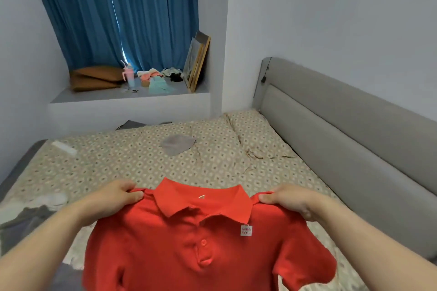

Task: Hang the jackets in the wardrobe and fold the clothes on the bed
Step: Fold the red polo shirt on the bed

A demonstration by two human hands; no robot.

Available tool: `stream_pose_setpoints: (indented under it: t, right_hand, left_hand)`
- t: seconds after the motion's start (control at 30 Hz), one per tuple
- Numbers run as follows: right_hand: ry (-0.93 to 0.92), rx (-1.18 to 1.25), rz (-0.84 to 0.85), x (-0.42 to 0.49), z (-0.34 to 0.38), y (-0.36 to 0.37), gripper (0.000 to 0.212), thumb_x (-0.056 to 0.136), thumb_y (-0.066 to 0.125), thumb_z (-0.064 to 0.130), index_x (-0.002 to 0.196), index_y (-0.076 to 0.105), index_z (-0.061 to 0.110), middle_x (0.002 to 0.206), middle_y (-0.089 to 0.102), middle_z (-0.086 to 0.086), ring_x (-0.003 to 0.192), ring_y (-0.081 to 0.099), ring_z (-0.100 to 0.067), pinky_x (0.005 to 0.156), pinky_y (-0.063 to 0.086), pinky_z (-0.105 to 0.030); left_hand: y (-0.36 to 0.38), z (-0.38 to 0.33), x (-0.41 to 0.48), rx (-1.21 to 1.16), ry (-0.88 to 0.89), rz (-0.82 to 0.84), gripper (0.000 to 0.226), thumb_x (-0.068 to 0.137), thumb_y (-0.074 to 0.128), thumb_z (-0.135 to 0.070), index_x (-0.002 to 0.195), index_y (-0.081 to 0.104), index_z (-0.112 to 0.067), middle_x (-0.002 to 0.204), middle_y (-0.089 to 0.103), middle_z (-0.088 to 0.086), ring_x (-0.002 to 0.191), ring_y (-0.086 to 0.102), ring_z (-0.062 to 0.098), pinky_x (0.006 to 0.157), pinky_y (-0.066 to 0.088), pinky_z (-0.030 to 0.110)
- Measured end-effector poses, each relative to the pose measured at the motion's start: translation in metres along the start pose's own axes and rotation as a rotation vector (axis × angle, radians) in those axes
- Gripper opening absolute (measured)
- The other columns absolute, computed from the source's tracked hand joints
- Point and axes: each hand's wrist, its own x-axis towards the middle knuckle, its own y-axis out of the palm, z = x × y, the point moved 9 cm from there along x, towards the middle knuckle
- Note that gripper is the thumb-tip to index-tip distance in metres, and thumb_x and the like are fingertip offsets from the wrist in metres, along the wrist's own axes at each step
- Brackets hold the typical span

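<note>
Above the near edge of a wide bed (118, 160) dressed in a beige flower-patterned sheet, a person holds up a red short-sleeved knit polo shirt (189, 248), its buttoned front facing them and its hem out of view below. The left hand (113, 196) and the right hand (290, 201) each take one shoulder seam on either side of the collar. The fingers (134, 196) are clenched on the cloth, thumbs on the front and the rest curled behind, so the shirt hangs between them clear of the bed.

The fold will likely go best if both shoulders stay level and taut while the shirt is lowered flat onto the open sheet just ahead, then smoothed before the sleeves are turned in.

A heap of grey and white clothes (30, 215) waits at the bed's left edge. A small flat grey cloth (177, 145) lies mid-bed — well apart from the shirt. A small white square label (246, 230) hangs from the collar tip.
</note>
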Motion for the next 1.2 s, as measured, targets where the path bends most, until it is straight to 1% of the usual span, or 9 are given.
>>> stream_pose_setpoints:
  t: [0.1,0.17,0.3,0.47,0.6,0.7,0.8,1.0,1.2]
  right_hand:
    - [0.055,-0.049,-0.082,0.071,-0.029,0.01,0.036,0.089,0.068,0.039,0.102,0.075,0.007,0.097,0.075,-0.017,0.087,0.072,-0.03,0.078,0.057,-0.042]
    - [0.095,-0.071,-0.105,0.116,-0.054,0.019,0.042,0.088,0.068,0.041,0.101,0.072,0.001,0.093,0.073,-0.019,0.075,0.063,-0.024,0.068,0.048,-0.032]
    - [0.149,-0.079,-0.154,0.199,-0.122,0.038,0.034,0.093,0.06,0.033,0.081,0.068,0.002,0.072,0.061,-0.005,0.061,0.053,-0.013,0.06,0.041,-0.025]
    - [0.11,-0.191,-0.23,0.307,-0.204,0.067,0.039,0.101,0.048,0.031,0.066,0.051,0.015,0.068,0.058,0.005,0.065,0.054,-0.011,0.065,0.04,-0.024]
    - [0.064,-0.354,-0.39,0.407,-0.253,0.07,0.035,0.103,0.039,0.042,0.073,0.052,0.028,0.075,0.061,0.009,0.077,0.059,-0.013,0.078,0.048,-0.036]
    - [-0.028,-0.465,-0.476,0.485,-0.266,0.072,0.037,0.102,0.032,0.046,0.071,0.045,0.03,0.072,0.055,0.01,0.072,0.056,-0.013,0.069,0.046,-0.036]
    - [-0.098,-0.598,-0.552,0.557,-0.266,0.065,0.039,0.101,0.027,0.051,0.075,0.045,0.027,0.074,0.05,0.009,0.07,0.053,-0.016,0.062,0.041,-0.034]
    - [-0.328,-0.669,-0.69,0.655,-0.236,0.038,0.041,0.098,0.023,0.053,0.074,0.041,0.025,0.074,0.05,0.003,0.068,0.051,-0.022,0.06,0.039,-0.035]
    - [-0.355,-0.672,-0.788,0.702,-0.226,0.015,0.043,0.1,0.026,0.055,0.069,0.035,0.026,0.069,0.041,0.01,0.066,0.043,-0.019,0.064,0.033,-0.034]
  left_hand:
    - [0.06,0.04,0.054,-0.028,-0.07,-0.013,0.031,0.091,0.066,-0.02,0.063,0.055,-0.013,0.063,0.054,-0.003,0.056,0.045,0.008,0.055,0.033,0.027]
    - [0.106,0.068,0.084,-0.068,-0.138,0.0,0.03,0.091,0.065,-0.018,0.064,0.053,-0.012,0.066,0.055,0.0,0.058,0.046,0.011,0.054,0.032,0.029]
    - [0.2,0.13,0.133,-0.127,-0.266,0.026,0.03,0.092,0.063,-0.018,0.065,0.051,-0.011,0.068,0.058,0.005,0.062,0.052,0.016,0.059,0.036,0.031]
    - [0.282,0.185,0.199,-0.127,-0.29,-0.083,0.03,0.094,0.059,-0.014,0.067,0.048,-0.018,0.066,0.056,-0.002,0.065,0.053,0.01,0.057,0.033,0.024]
    - [0.335,0.218,0.27,-0.035,-0.216,-0.226,0.031,0.093,0.058,-0.009,0.068,0.046,-0.021,0.067,0.051,-0.002,0.066,0.05,0.017,0.06,0.036,0.036]
    - [0.363,0.24,0.335,0.19,-0.191,-0.324,0.023,0.089,0.062,-0.006,0.069,0.05,-0.01,0.066,0.049,0.009,0.063,0.047,0.031,0.06,0.039,0.042]
    - [0.39,0.258,0.395,0.383,-0.195,-0.348,0.011,0.089,0.06,-0.009,0.083,0.061,0.0,0.077,0.052,0.023,0.071,0.051,0.042,0.064,0.042,0.048]
    - [0.382,0.258,0.482,0.651,0.079,-0.566,0.019,0.086,0.04,-0.012,0.081,0.052,0.003,0.078,0.049,0.027,0.068,0.047,0.042,0.06,0.035,0.05]
    - [0.363,0.276,0.537,0.677,0.023,-0.7,0.011,0.089,0.045,-0.008,0.087,0.046,0.003,0.089,0.048,0.034,0.076,0.045,0.048,0.063,0.033,0.054]
